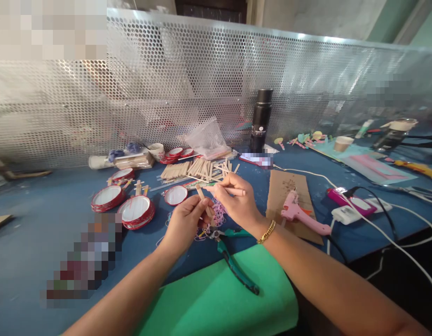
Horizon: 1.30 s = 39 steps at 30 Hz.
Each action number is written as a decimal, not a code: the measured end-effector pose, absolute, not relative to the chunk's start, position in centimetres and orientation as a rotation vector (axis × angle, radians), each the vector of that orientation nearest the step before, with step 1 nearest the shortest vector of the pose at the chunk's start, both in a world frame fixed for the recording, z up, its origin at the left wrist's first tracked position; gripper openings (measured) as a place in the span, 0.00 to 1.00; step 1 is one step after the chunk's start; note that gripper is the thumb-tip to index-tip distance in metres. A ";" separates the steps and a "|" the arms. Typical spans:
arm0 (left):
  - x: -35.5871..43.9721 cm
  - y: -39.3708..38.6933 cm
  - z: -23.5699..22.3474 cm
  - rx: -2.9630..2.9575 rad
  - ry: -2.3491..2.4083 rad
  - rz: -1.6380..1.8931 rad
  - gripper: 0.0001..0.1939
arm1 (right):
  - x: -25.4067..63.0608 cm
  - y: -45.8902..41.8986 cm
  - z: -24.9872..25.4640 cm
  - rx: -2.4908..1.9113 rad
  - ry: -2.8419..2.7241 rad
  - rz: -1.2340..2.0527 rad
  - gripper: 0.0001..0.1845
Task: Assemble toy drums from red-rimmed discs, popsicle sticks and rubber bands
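My left hand (pixel 186 218) is closed on a wooden craft stick (pixel 200 192), pinched upright between thumb and fingers. In my right hand (pixel 238 203) sits a slim pale pink pen (pixel 234 191), its tip against or very close to the stick's upper part; contact is not clear. Pink and purple elastic cords (pixel 219 212) lie tangled under both hands. Below them rest green-handled pliers (pixel 233 266), partly on a green sheet (pixel 208 298). A pile of craft sticks (pixel 203 168) lies just beyond my hands, beside a round red-rimmed white disc (pixel 175 195).
Stacked red-rimmed discs (pixel 136 211) stand at left. A pink glue gun (pixel 300 212) lies on brown cardboard (pixel 276 191) at right, near a white power strip (pixel 345 215) and cables. Behind are a black bottle (pixel 261 121), a phone (pixel 255 159) and a perforated metal screen (pixel 216 79).
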State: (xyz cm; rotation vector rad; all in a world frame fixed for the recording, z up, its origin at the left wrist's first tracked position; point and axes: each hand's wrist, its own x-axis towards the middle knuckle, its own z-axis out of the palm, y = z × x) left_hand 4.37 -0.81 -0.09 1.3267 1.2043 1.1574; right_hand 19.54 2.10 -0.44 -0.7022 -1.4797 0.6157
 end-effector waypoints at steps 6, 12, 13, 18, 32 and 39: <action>4.4 -0.8 -0.1 1.331 1.192 1.161 0.25 | 19.5 2.0 -0.3 -0.702 -1.507 0.576 0.13; 4.4 -0.7 -0.2 1.293 1.196 1.171 0.26 | 19.5 2.1 -0.3 -0.715 -1.469 0.611 0.12; 4.4 -0.6 -0.3 1.302 1.191 1.170 0.26 | 19.5 2.1 -0.3 -0.715 -1.481 0.596 0.12; 4.4 -0.7 -0.2 1.304 1.188 1.173 0.26 | 19.5 2.2 -0.5 -0.716 -1.481 0.608 0.13; 4.3 -0.6 -0.3 1.308 1.182 1.173 0.25 | 19.6 2.1 -0.4 -0.738 -1.481 0.625 0.12; 4.3 -0.8 -0.1 1.307 1.201 1.172 0.25 | 19.6 2.1 -0.3 -0.736 -1.462 0.642 0.13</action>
